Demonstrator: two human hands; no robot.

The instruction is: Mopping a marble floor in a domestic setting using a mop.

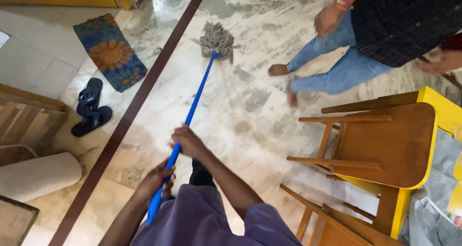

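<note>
A mop with a blue handle [195, 101] reaches away from me across the marble floor [240, 116]. Its grey string head [217, 38] rests on the wet floor beside a dark brown inlay stripe [139, 97]. My right hand [188, 141] grips the handle higher up the shaft. My left hand [156, 179] grips it lower down, close to my body.
Another person in blue jeans [337, 65] walks barefoot at the upper right. Two wooden chairs [380, 145] lie upturned on a yellow table [445, 111] at the right. A flowered mat [109, 51] and black sandals [90, 107] lie at the left, near a rolled white bundle [38, 175].
</note>
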